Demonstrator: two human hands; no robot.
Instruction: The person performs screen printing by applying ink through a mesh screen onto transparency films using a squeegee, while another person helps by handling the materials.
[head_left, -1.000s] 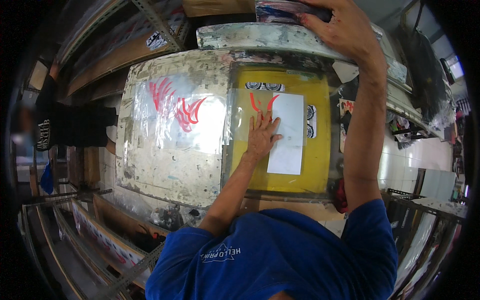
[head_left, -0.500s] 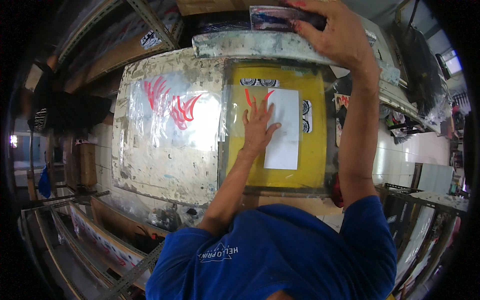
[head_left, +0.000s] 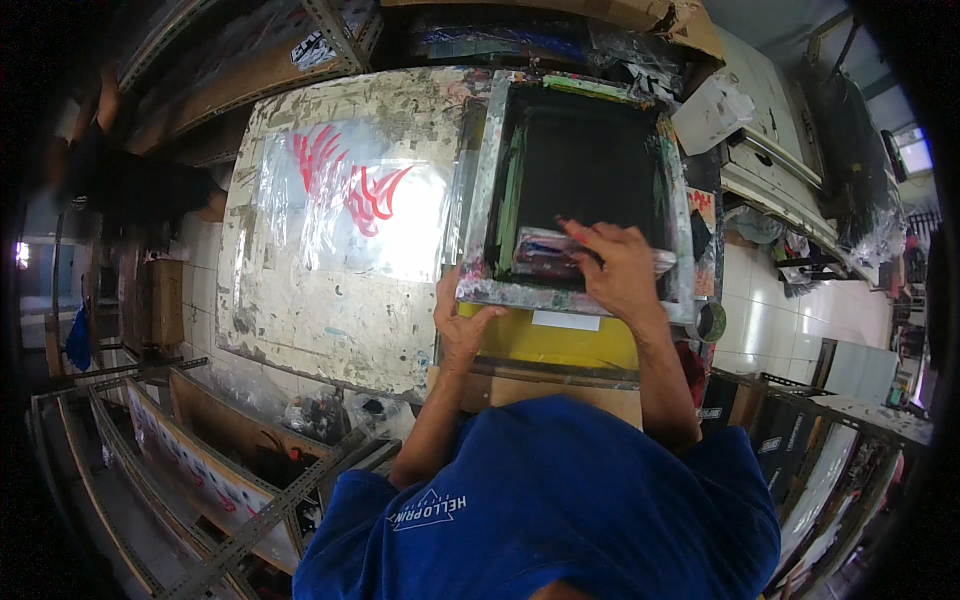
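Observation:
A screen-printing frame (head_left: 479,210) with dark mesh (head_left: 590,150) lies lowered over a yellow board (head_left: 560,350). My left hand (head_left: 461,325) grips its near left corner, thumb along the near rail. Ink-stained fingers of my right hand (head_left: 620,272) are closed round a squeegee (head_left: 540,252), which rests across the near end of the mesh. Under the near rail, a strip of white sheet (head_left: 565,321) shows on the yellow board; the frame hides the rest. To the left, clear film with red flame-like strokes (head_left: 375,200) lies on the worn table (head_left: 300,325).
A white container (head_left: 712,115) stands beyond the frame's far right corner. A round tub (head_left: 710,321) sits by its near right corner. Metal racks (head_left: 235,520) flank me at lower left. Another person's dark-clothed arm (head_left: 160,205) is at far left.
The raised frame has come down over the yellow board. My left hand has left the white sheet for the frame's corner. My right hand has brought the squeegee nearer me onto the mesh.

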